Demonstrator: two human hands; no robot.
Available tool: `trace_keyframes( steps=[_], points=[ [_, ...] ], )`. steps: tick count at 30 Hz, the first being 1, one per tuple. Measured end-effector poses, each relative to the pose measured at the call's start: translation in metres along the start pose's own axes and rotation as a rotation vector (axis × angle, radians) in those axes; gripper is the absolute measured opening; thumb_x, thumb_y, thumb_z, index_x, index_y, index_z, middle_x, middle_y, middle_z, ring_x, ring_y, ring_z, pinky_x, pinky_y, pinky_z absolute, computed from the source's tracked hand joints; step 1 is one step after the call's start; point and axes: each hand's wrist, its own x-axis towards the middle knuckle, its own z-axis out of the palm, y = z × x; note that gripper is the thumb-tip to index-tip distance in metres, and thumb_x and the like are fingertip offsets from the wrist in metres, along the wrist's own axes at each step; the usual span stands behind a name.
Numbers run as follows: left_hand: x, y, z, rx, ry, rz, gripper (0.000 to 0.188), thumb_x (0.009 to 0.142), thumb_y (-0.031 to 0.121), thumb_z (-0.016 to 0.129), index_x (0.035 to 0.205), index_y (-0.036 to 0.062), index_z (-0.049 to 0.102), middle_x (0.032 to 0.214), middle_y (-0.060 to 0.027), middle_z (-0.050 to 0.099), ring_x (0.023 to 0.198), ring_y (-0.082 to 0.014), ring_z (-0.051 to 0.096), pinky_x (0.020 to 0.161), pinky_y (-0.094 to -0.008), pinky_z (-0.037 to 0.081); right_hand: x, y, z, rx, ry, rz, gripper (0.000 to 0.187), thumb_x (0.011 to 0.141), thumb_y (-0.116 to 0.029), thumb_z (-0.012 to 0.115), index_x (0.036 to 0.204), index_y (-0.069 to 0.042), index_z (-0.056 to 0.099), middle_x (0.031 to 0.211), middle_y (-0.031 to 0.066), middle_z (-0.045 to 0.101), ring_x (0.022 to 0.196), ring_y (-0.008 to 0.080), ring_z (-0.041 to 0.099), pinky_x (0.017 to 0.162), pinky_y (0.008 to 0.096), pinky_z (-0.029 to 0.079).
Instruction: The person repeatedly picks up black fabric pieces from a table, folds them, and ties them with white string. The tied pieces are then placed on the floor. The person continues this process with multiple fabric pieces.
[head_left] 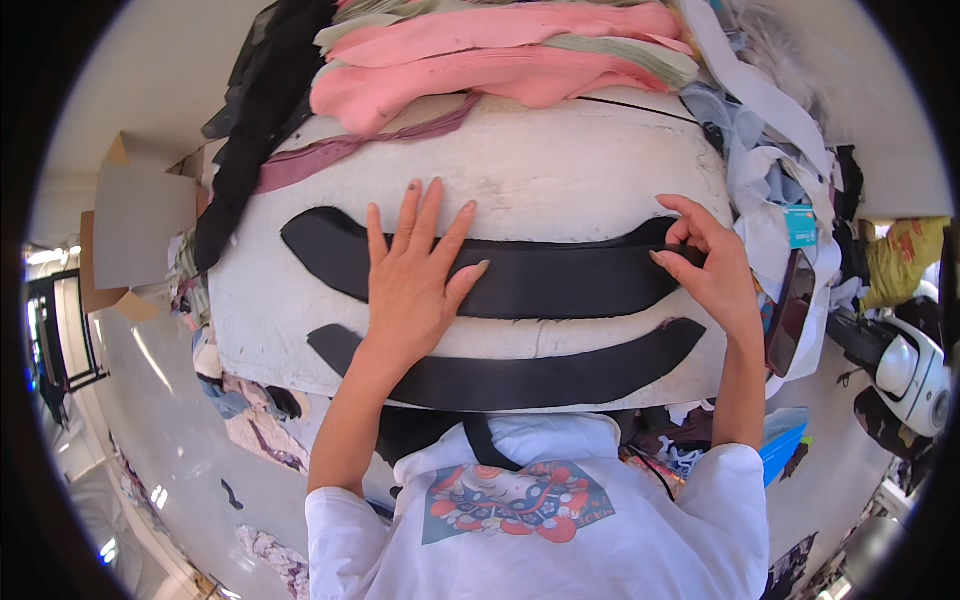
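Across the middle of the white table lies a long, curved black fabric piece (560, 280), seemingly in layers, with its far edge partly folded over. My left hand (415, 275) rests flat on its left half, fingers spread. At the right end, my right hand (705, 250) pinches the upper edge of the piece between thumb and fingers. Nearer to me is a second curved black fabric piece (540, 380), flat along the table's front edge and touched by neither hand. My left wrist passes over its left part.
Pink and pale green fabric stacks (510, 60) lie at the far side, with a mauve strip (370, 150) before them. Black cloth (255, 130) hangs at the left by a cardboard box (145, 225). White and blue scraps (780, 160) crowd the right edge; a white machine (910, 370) stands beyond.
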Motion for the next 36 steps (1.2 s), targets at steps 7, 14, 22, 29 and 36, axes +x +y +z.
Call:
trace_keyframes(
  steps=[7,14,22,29,36],
  points=[
    [-0.001,-0.002,0.000,0.030,-0.024,0.014,0.060,0.095,0.047,0.054,0.147,0.0173,0.047,0.159,-0.0137,0.030,0.149,-0.0319,0.022,0.119,-0.0588,0.008,-0.008,0.017,-0.002,0.123,0.147,-0.019,0.054,0.076,-0.001,0.074,0.128,-0.007,0.059,0.079,0.0025,0.059,0.072,0.0120,0.056,0.070,0.0248,0.045],
    [-0.001,-0.005,-0.002,-0.006,-0.006,0.047,0.069,0.091,0.055,0.056,0.148,0.0169,0.045,0.159,-0.0152,0.029,0.149,-0.0345,0.022,0.118,-0.0601,0.008,0.004,0.014,-0.001,-0.065,0.175,-0.074,0.058,0.074,0.002,0.075,0.130,-0.008,0.059,0.075,0.0002,0.055,0.070,0.0083,0.050,0.067,0.0230,0.043],
    [-0.002,-0.005,-0.004,-0.048,-0.004,0.075,0.077,0.085,0.057,0.063,0.147,0.0167,0.046,0.158,-0.0164,0.030,0.148,-0.0362,0.023,0.117,-0.0614,0.009,0.008,0.015,0.001,-0.239,0.276,-0.167,0.062,0.071,-0.007,0.082,0.128,-0.009,0.060,0.086,0.0024,0.060,0.073,0.0136,0.055,0.069,0.0258,0.046],
    [-0.003,-0.004,-0.005,-0.033,-0.014,0.071,0.079,0.085,0.060,0.060,0.149,0.0163,0.044,0.158,-0.0146,0.030,0.149,-0.0345,0.021,0.118,-0.0600,0.008,-0.005,-0.007,0.021,-0.227,0.282,-0.251,0.030,0.075,-0.015,0.081,0.098,-0.007,0.063,0.084,0.0065,0.062,0.074,0.0224,0.062,0.065,0.0330,0.049],
    [-0.004,-0.005,-0.003,-0.016,-0.019,0.066,0.082,0.085,0.063,0.058,0.150,0.0166,0.042,0.159,-0.0141,0.030,0.149,-0.0341,0.021,0.119,-0.0585,0.009,0.005,0.019,0.044,-0.375,0.286,-0.401,0.023,0.080,-0.011,0.077,0.083,-0.007,0.055,0.075,0.0057,0.055,0.065,0.0205,0.058,0.057,0.0323,0.045]
  ],
)
